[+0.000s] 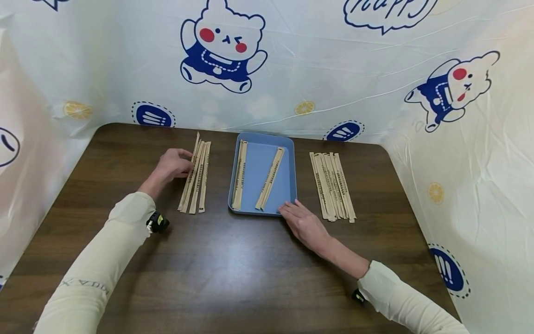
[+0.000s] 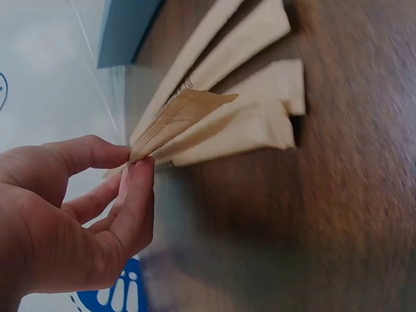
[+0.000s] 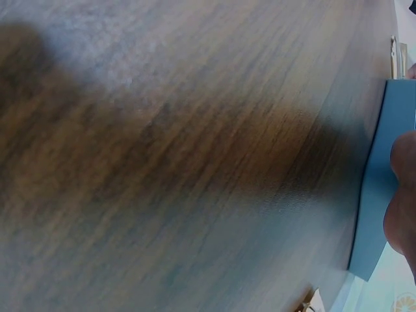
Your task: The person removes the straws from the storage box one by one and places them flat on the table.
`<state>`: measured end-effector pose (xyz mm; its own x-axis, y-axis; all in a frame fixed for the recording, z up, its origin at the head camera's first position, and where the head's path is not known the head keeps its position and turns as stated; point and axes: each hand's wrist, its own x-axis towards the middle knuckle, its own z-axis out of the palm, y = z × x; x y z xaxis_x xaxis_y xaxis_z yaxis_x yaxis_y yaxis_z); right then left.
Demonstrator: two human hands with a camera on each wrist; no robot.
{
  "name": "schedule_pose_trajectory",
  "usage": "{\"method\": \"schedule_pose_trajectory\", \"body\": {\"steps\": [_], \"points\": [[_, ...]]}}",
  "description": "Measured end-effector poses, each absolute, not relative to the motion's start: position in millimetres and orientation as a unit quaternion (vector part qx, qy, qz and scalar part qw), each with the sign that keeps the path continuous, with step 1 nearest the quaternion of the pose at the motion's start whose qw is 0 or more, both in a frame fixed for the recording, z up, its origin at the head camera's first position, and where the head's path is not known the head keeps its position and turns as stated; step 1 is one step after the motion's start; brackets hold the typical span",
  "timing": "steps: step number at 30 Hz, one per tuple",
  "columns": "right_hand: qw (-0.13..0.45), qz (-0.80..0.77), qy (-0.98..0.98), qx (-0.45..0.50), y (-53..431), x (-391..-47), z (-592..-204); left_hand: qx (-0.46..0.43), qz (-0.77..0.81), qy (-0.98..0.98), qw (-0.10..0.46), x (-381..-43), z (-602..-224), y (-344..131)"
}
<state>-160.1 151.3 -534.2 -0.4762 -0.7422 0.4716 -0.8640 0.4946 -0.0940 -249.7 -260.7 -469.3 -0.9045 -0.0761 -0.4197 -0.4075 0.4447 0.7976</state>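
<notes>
My left hand (image 1: 174, 163) is at the left group of long, slim paper packets. In the left wrist view, thumb and fingertips pinch one brown paper packet (image 2: 188, 114) at its end. Other packets (image 2: 250, 39) of that group lie fanned out beside it. A blue tray (image 1: 263, 174) stands between the hands. Inside it, a packet (image 1: 239, 176) lies along the left wall, and another packet (image 1: 270, 178) slants on the right. My right hand (image 1: 306, 226) rests its extended fingers on the tray's near right corner. The right wrist view shows only part of that hand against the tray wall (image 3: 380, 185).
Right of the tray, several more packets (image 1: 332, 186) lie side by side. Everything rests on a dark wooden table (image 1: 233, 273). A printed white curtain (image 1: 300, 60) hangs behind the table's far edge and along both sides.
</notes>
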Motion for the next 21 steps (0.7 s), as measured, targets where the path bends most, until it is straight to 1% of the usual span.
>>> {"method": "schedule_pose_trajectory", "body": {"steps": [7,21], "points": [[0.189,0.162,-0.844,0.476,151.2,-159.5,-533.5,-0.15,0.494,0.842,0.157,-251.9,-481.7,-274.0],[0.192,0.166,-0.842,0.476,151.8,-160.2,-534.1,-0.148,0.496,0.839,0.166,-253.6,-478.8,-270.3]]}}
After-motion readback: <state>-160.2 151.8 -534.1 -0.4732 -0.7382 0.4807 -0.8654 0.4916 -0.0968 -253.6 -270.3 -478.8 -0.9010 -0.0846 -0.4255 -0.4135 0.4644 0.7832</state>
